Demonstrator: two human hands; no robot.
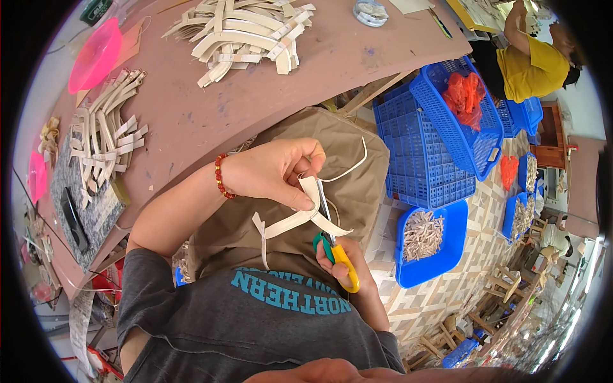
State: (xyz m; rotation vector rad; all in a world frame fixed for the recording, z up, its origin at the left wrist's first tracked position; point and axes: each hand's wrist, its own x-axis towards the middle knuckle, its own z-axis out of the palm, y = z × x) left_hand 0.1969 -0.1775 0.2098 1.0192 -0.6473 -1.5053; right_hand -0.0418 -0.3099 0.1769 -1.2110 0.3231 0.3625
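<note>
Over my lap, my left hand (281, 171) pinches a cream strap piece (287, 223) made of joined flat strips, with loose ends hanging to both sides. A red bead bracelet (220, 175) circles that wrist. My right hand (343, 260) grips scissors (345, 265) with one yellow and one green handle. Their blades point up and lie against the strap piece, close to my left fingertips; part of the blades is hidden behind it. A thin pale strip (357, 163) curls out to the right of my left hand.
A heap of cream straps (246, 38) and a second pile (105, 137) lie on the brown table (338, 57). Right of me stand blue crates (421, 140) and a blue tub (453, 249) with small pale pieces. A person in yellow (533, 67) is at the upper right.
</note>
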